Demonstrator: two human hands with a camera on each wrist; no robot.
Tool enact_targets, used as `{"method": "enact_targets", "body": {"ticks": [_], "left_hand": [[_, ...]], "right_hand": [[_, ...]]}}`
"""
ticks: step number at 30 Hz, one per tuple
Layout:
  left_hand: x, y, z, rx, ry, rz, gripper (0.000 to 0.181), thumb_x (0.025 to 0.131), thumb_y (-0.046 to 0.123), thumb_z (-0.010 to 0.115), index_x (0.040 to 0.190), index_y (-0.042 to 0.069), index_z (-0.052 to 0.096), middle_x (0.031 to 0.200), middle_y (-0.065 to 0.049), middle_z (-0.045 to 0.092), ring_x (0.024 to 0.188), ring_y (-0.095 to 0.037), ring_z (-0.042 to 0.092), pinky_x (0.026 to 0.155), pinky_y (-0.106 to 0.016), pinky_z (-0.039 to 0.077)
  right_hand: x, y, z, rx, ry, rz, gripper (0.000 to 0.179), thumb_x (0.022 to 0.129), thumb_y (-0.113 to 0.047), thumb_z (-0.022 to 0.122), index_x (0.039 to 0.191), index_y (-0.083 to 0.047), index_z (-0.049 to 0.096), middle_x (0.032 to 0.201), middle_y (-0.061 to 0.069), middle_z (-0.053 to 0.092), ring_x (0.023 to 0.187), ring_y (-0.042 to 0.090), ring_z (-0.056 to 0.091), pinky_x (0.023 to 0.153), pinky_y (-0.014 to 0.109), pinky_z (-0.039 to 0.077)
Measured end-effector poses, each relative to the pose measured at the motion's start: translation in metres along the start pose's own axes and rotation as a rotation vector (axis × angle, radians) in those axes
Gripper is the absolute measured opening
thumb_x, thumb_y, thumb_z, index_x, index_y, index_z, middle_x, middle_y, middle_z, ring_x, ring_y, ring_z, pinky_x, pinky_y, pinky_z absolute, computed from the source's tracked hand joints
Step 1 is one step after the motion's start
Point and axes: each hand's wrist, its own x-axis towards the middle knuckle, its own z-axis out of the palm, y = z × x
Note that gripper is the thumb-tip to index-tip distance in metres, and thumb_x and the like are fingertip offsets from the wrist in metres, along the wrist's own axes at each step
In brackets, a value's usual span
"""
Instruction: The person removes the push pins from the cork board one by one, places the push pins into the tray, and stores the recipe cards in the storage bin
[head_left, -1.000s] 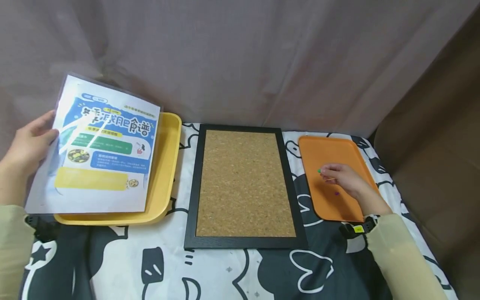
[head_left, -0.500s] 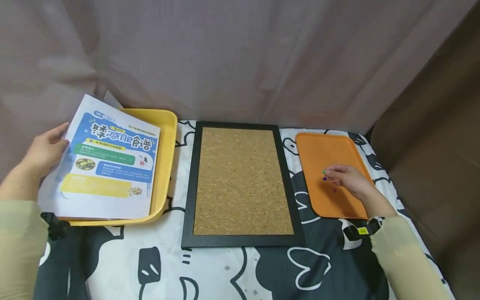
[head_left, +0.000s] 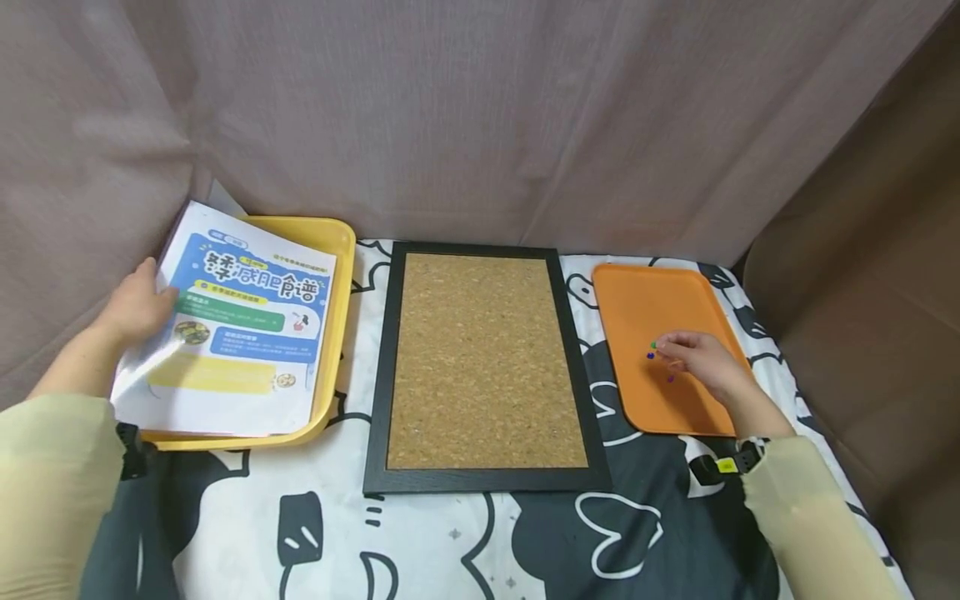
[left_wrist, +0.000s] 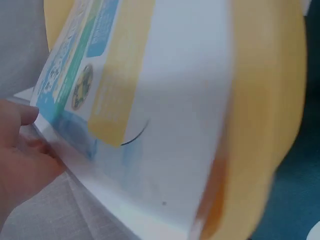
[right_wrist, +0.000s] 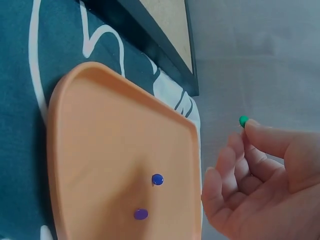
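My left hand grips the left edge of a printed poster, with thumb and fingers on either side in the left wrist view. The poster's sheet, blue, green and yellow on white, lies over the yellow tray, its left side raised. Over the orange tray, my right hand pinches a green thumbtack between thumb and fingertip. Below it on that tray are a blue thumbtack and a purple thumbtack.
Between the two trays lies a cork board in a black frame. A patterned black-and-white cloth covers the surface. A grey curtain hangs behind, and a brown one stands at the right.
My left hand has moved right, and the poster has gone right and come down onto the yellow tray. The right hand has shifted slightly, still pinching the green thumbtack.
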Motion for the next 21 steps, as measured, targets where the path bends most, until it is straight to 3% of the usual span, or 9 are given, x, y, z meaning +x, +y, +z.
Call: {"method": "enact_targets", "body": {"ticks": [5,9,16,21], "left_hand": [[-0.002,-0.001,0.008,0.007,0.065,0.031,0.064,0.096,0.015,0.027,0.135,-0.024,-0.008,0.132,-0.053,0.005,0.126,-0.064,0.009,0.109,-0.065,0.008],[-0.005,0.003,0.013,-0.049,0.06,-0.03,0.07,0.097,0.021,0.029,0.137,-0.019,-0.012,0.139,-0.048,-0.003,0.131,-0.061,0.004,0.111,-0.064,0.005],[-0.006,0.024,0.017,-0.052,0.074,-0.081,0.076,0.096,0.027,0.034,0.139,-0.018,-0.01,0.143,-0.043,-0.005,0.135,-0.056,-0.002,0.113,-0.061,0.004],[-0.004,0.042,0.02,-0.084,0.111,-0.055,0.073,0.095,0.027,0.037,0.141,-0.017,0.0,0.143,-0.043,0.007,0.134,-0.057,0.01,0.113,-0.061,0.011]], "right_hand": [[0.0,0.002,0.003,-0.054,0.022,0.014,0.043,0.099,-0.029,0.043,0.118,0.01,0.05,0.096,0.006,0.058,0.086,0.019,0.051,0.077,0.026,0.049],[0.002,0.007,0.008,-0.12,0.022,0.03,0.043,0.099,-0.03,0.042,0.117,0.007,0.052,0.104,0.018,0.054,0.089,0.026,0.049,0.075,0.03,0.043],[0.004,0.011,0.015,-0.165,0.025,0.018,0.036,0.1,-0.024,0.042,0.112,0.007,0.054,0.087,0.014,0.056,0.081,0.025,0.051,0.069,0.03,0.041],[0.005,0.015,0.021,-0.205,0.029,0.005,0.034,0.099,-0.021,0.044,0.11,0.008,0.057,0.103,0.021,0.057,0.09,0.028,0.048,0.073,0.03,0.041]]}}
